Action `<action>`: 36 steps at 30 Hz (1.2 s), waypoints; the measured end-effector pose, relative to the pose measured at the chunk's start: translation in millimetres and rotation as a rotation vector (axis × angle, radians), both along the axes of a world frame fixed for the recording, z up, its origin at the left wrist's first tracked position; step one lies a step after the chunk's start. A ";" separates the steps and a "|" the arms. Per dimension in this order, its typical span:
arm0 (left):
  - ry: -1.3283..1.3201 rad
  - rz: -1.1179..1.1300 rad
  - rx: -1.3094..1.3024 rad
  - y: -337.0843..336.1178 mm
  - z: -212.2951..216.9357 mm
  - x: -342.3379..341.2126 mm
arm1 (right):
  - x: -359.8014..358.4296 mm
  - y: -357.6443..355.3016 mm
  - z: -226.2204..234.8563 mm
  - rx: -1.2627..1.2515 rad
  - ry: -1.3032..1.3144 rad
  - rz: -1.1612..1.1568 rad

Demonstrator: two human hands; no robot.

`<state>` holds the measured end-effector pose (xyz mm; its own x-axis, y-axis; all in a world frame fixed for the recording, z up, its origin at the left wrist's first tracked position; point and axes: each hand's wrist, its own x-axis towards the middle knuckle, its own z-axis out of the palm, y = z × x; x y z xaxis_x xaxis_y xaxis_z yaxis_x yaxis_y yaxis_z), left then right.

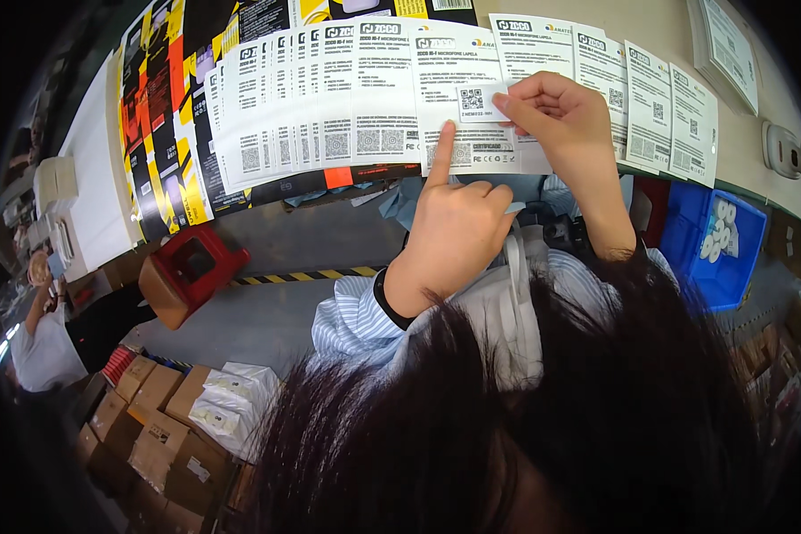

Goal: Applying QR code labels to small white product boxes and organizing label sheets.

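Note:
My right hand (561,116) pinches the right edge of a small white label (476,105) with a square code on it. The label lies over a white printed card (445,71) near the middle of the row. My left hand (454,222) rests at the table's near edge, its index finger stretched out with the tip on that same card, just left of the label. Its other fingers are curled in; a pale edge shows beside them, and what they hold, if anything, is hidden. More overlapping white cards (378,89) fan out to the left, and several others (650,111) to the right.
Black, yellow and orange printed sheets (165,116) lie under the cards. Another card stack (725,53) and a white device (783,149) are at right. Below stand a blue bin (746,258) with white rolls, a red stool (191,267) and cardboard boxes (165,445). A person (49,347) is far left.

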<state>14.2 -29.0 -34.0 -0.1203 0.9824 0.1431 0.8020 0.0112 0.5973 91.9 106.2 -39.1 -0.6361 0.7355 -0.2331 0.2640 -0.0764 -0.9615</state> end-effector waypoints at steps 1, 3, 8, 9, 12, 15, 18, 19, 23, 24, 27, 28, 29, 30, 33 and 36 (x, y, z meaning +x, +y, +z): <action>-0.002 0.005 0.005 -0.1 -1.2 -0.1 | 0.0 -0.7 -0.2 0.009 -0.014 -0.006; -0.010 0.001 0.000 0.6 -1.9 -0.6 | 0.3 -0.6 -0.8 0.010 -0.016 -0.009; -0.021 -0.001 -0.045 -0.8 1.3 -2.9 | -3.0 -3.5 -1.2 0.002 0.017 -0.047; -0.025 -0.002 -0.044 -0.6 1.5 -2.5 | -2.1 -3.3 -1.4 0.003 0.018 -0.047; -0.032 -0.003 -0.039 -0.4 1.1 -1.8 | -1.5 -3.7 -0.9 0.011 0.018 -0.048; -0.034 0.000 -0.035 -0.9 1.0 -2.3 | -2.5 -4.2 -2.6 0.019 0.022 -0.046; -0.040 -0.012 -0.043 0.8 -0.2 -1.7 | -0.8 -3.3 -4.5 0.033 0.012 -0.052; -0.041 -0.017 -0.050 1.1 0.8 -1.5 | -0.5 -3.5 -3.4 0.044 0.005 -0.052; -0.017 -0.021 -0.045 0.9 1.0 -1.0 | -1.9 -4.6 0.4 0.076 -0.037 -0.011; -0.012 -0.018 -0.046 0.5 1.6 -1.2 | -3.1 -5.8 1.8 0.103 -0.067 -0.006; -0.006 -0.010 -0.043 0.4 1.0 -0.6 | -3.6 -5.9 1.3 0.189 -0.116 0.013; -0.006 -0.008 -0.037 1.1 0.3 0.4 | -2.6 -5.1 0.5 0.250 -0.138 0.026; -0.009 -0.011 -0.036 1.7 -0.1 1.2 | -2.0 -4.8 0.4 0.251 -0.141 0.023; 0.002 -0.006 -0.044 2.3 0.6 1.4 | -2.3 -4.7 1.2 0.324 -0.183 0.032; 0.016 0.003 -0.065 2.1 2.4 1.5 | -3.7 -3.8 0.7 0.451 -0.243 0.057; 0.021 0.013 -0.079 2.3 2.7 1.6 | -4.7 -2.9 -2.0 0.532 -0.278 0.080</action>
